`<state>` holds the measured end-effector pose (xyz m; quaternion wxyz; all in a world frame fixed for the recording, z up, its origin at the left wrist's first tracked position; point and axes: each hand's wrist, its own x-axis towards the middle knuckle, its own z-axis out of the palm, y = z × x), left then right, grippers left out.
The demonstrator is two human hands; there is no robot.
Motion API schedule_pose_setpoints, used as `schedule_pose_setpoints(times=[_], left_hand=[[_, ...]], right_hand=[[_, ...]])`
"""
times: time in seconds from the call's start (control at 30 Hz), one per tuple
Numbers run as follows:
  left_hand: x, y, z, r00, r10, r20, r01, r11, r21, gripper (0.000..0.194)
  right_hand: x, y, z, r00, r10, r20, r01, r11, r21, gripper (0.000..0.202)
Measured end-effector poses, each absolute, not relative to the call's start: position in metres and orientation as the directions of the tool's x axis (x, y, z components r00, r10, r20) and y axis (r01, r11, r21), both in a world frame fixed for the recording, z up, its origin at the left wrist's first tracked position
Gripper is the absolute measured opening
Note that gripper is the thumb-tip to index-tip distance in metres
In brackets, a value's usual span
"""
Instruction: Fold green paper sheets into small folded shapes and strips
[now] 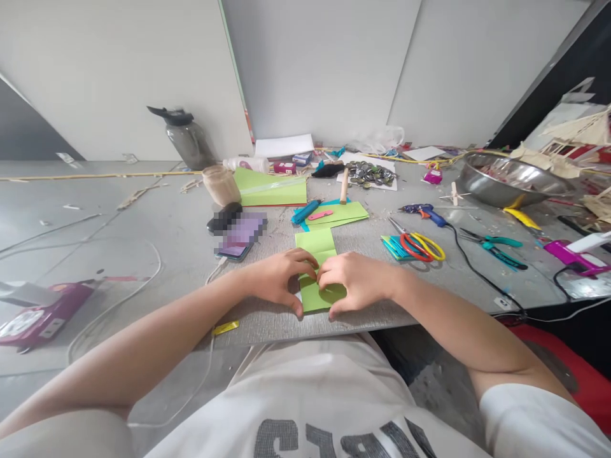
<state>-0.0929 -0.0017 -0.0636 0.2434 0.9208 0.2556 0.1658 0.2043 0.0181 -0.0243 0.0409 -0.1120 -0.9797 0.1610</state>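
A strip of green paper (316, 240) with creases across it lies near the table's front edge. My left hand (281, 278) rests on its left side, fingers curved and apart, thumb by the lower left corner. On the right side of the strip is my right hand (356, 280), its fingers bent and spread from the thumb, which is near the lower right corner. The fingertips of both hands come close together over the middle of the paper. Neither hand is closed round anything.
Behind the strip lie more green paper (351, 215) and a blue cutter (306, 212). Scissors (432, 247), a glue gun (424, 212) and pliers (499, 245) are on the right. A phone (243, 235) and a jar (221, 185) stand left. A metal bowl (510, 181) is back right.
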Motion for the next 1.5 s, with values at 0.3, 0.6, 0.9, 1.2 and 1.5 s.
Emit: schedule_pose_setpoints(times=[0.3,0.6,0.9,1.2,1.5], left_hand=[[-0.091,-0.005,-0.060,0.822,0.538,0.183,0.394,-0.772,0.500,0.089],[-0.096,-0.002,-0.065,0.832,0.519,0.196,0.379,-0.790,0.483,0.079],[-0.098,-0.001,-0.070,0.841,0.492,0.225,0.337,-0.803,0.492,0.074],[-0.098,-0.001,-0.070,0.831,0.512,0.217,0.352,-0.787,0.507,0.074],[-0.097,-0.001,-0.067,0.838,0.503,0.211,0.355,-0.797,0.489,0.080]], right_hand=[[0.201,0.018,-0.029,-0.972,0.227,0.054,0.207,0.946,-0.248,0.025],[0.200,0.021,-0.029,-0.975,0.213,0.059,0.192,0.950,-0.244,0.031],[0.201,0.022,-0.033,-0.980,0.175,0.097,0.161,0.977,-0.139,0.036],[0.199,0.019,-0.031,-0.985,0.157,0.077,0.143,0.975,-0.169,0.034],[0.199,0.015,-0.032,-0.989,0.126,0.077,0.127,0.992,0.008,0.020]])
